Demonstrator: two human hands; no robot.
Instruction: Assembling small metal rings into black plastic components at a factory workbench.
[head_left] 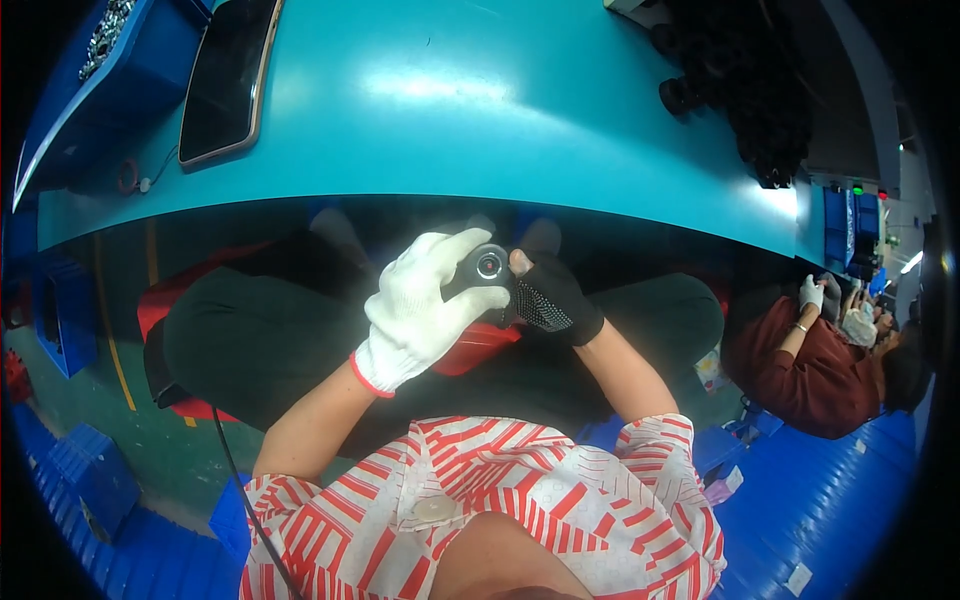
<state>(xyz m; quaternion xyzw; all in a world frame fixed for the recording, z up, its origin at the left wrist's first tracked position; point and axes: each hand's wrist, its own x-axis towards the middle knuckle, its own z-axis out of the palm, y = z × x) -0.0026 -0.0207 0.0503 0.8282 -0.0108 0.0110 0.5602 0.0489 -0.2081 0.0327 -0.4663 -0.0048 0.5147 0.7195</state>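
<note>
Most of the small black cylindrical part (pixel 487 268) hidden under the white-gloved left hand (pixel 425 305).

Room over the lap below the bench (pixel 480 130) edge. Bench middle is bare; phone (pixel 228 75) blocks the left, pile of black parts (pixel 755 90) the right. Blue bin (pixel 120 60) at far left, co-worker (pixel 820 360) close on the right.

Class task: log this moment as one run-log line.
left hand: white glove, grips part | right hand: black glove, on part | above lap, below table
</note>
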